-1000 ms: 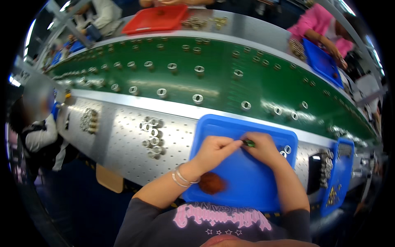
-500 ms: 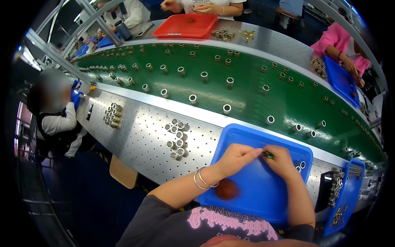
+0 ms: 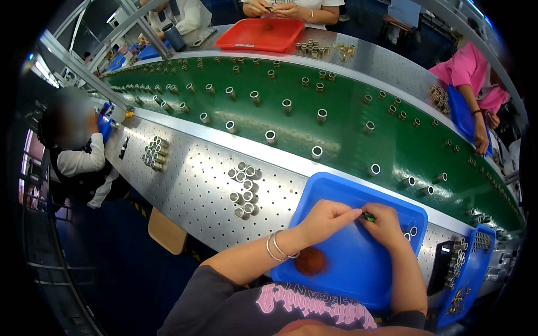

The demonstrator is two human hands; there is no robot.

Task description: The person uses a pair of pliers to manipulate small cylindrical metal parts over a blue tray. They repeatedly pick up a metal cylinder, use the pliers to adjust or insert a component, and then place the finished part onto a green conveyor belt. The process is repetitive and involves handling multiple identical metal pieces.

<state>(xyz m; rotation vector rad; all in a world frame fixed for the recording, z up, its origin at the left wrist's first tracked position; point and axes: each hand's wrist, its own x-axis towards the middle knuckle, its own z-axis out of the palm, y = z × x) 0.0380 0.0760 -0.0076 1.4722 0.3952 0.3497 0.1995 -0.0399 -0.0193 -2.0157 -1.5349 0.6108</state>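
Right of centre in the lower frame, over the blue rectangular plastic tray (image 3: 353, 274), the right hand (image 3: 385, 226) pinches a small green-and-dark piece (image 3: 370, 217); the left hand (image 3: 325, 223) has thumb and forefinger pressed together at its end, whether gripping I cannot tell; the step looks like two-handed fingertip work; the next move seemingly calls for a steady right pinch.

The near blue tray (image 3: 358, 274) holds two metal sleeves (image 3: 413, 231) and one brown ball (image 3: 310, 261). The closest group (image 3: 248, 184) on its left has nine sleeves. The far side has one red tray (image 3: 241, 37).
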